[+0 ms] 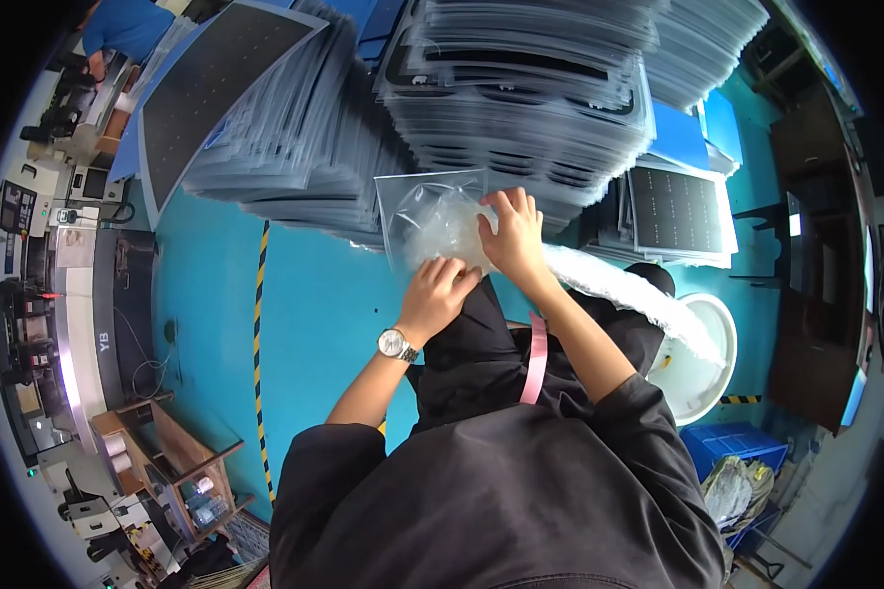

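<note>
A clear plastic bag or sheet (413,218), crinkled and shiny, spreads in front of me at lap height. My left hand (440,296), below a wristwatch, has its fingers curled on the near edge of this plastic. Higher and to the right, my right hand (513,228) is bent over the plastic's right side, thumb toward the fingers and pressing on the film. What lies under the fingertips of either hand is partly hidden. From beside my right forearm a long bunched strip of clear film (629,288) runs off to the right.
The strip ends in a round white tub (719,334). Tall stacks of film-covered dark sheets (521,128) stand ahead, with a tilted dark panel (221,93) at the left. A blue crate (732,444) is lower right. Machines and a person in blue (128,29) are at the far left.
</note>
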Motion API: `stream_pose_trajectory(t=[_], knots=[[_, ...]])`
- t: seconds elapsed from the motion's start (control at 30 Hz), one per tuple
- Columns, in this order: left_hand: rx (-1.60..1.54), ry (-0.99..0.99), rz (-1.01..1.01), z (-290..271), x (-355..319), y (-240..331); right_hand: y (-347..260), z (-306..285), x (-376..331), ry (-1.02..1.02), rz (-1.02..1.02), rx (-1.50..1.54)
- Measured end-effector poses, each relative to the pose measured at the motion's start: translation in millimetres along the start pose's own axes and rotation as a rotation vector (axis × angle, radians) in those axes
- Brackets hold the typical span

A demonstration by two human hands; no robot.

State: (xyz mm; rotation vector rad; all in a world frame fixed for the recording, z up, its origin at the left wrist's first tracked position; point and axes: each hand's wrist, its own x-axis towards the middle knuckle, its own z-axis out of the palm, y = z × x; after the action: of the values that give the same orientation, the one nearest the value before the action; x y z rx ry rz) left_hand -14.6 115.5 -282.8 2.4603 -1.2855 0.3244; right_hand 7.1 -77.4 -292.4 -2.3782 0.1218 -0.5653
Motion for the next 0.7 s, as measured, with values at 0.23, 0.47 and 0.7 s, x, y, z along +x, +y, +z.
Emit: stream_pose_trajectory(t=[0.23, 0.47, 0.7], knots=[[0.163, -0.04, 0.014, -4, -24, 13, 19, -2, 0, -0.218, 0.131, 0.489], [0.03, -0.063, 0.099, -50, 10, -14, 29, -5, -8, -0.346, 0.023, 0.309], [-0.3, -0.228, -0.061, -43, 29, -56, 23, -21, -6, -0.373, -0.126, 0.42]])
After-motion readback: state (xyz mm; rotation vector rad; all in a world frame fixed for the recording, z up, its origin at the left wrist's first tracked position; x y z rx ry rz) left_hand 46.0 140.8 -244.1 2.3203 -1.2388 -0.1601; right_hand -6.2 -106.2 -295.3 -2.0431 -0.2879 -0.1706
